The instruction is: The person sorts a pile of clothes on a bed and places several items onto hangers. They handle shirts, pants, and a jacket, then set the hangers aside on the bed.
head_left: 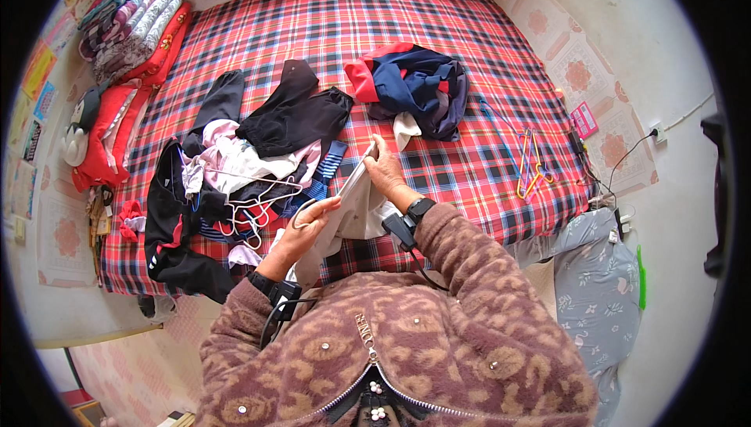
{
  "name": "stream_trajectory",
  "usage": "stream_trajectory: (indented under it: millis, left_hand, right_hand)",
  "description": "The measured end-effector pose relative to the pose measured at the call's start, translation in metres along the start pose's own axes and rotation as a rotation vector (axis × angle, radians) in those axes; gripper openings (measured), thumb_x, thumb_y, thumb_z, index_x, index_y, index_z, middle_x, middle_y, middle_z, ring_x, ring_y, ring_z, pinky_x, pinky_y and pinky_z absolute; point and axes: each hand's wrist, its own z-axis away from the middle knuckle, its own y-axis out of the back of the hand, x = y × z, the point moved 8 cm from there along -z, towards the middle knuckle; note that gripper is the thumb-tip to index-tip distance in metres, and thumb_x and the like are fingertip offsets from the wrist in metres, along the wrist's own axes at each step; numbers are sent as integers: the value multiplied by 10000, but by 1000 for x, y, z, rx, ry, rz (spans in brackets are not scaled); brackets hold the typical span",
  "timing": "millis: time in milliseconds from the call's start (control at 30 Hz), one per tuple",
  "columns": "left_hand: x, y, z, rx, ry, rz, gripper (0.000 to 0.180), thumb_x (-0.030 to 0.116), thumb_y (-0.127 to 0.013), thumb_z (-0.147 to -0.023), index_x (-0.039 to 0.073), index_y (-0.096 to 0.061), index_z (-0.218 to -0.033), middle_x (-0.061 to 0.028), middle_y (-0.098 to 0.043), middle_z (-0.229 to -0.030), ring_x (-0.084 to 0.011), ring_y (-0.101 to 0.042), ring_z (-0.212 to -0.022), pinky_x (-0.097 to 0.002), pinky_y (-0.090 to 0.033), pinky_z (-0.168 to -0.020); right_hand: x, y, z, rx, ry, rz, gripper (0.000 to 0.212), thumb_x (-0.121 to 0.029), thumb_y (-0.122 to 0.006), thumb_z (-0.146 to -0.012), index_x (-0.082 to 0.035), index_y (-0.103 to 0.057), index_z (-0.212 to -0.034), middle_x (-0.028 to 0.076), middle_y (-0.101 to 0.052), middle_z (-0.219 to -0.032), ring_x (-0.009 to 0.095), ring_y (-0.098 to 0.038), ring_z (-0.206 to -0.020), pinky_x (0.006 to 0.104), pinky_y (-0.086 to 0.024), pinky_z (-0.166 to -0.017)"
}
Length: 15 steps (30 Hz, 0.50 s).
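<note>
A whitish garment [350, 209] hangs from my two hands in front of my body, its upper edge drawn out into a straight slanting line. My right hand [388, 169] pinches the higher, far end of that edge. Lower and to the left, my left hand [301, 231] grips the near end between thumb and fingers. Left of the hands lies a loose heap of clothes, with black garments [293, 118], a pale pink and white piece [246, 157] and a blue striped one [327, 169]. White hangers [262, 200] rest on this heap. The garment's kind cannot be told.
A red plaid bedspread [274, 20] covers the bed. Beyond my right hand sits a navy and red bundle of clothing [415, 86]. Coloured hangers [532, 165] lie further right. Folded blankets [141, 20] are stacked far left; a grey patterned cloth [594, 286] hangs off the right corner.
</note>
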Motion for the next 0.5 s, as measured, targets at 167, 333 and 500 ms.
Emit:
stream_trajectory:
  millis: [167,333,500]
  left_hand:
    - [-4,1,0,13,-17,-61,395,-29,-443,-905,15,-494,-1294,-67,-564,-1231,-145,-493,-1187,-263,-345,-1021]
    - [-5,7,3,44,53,-160,344,-33,-454,-893,15,-563,-1216,-52,-595,-1181,-138,-521,-1142,-256,-371,-995]
    - [9,9,6,76,-33,-343,330,-43,-479,-872,59,-625,-1149,-56,-612,-1160,-163,-530,-1139,-275,-395,-976]
  right_hand:
    - [5,-1,-7,-9,66,203,531,-207,-491,-792,-101,-412,-1306,268,-626,-964,418,-602,-905,475,-458,-819]
    - [10,0,-6,-57,150,354,358,-201,-480,-818,-90,-508,-1158,235,-637,-902,406,-606,-879,478,-467,-789]
    - [19,2,-8,-91,180,416,280,-205,-493,-827,-72,-602,-1049,217,-642,-877,384,-615,-833,458,-482,-755]
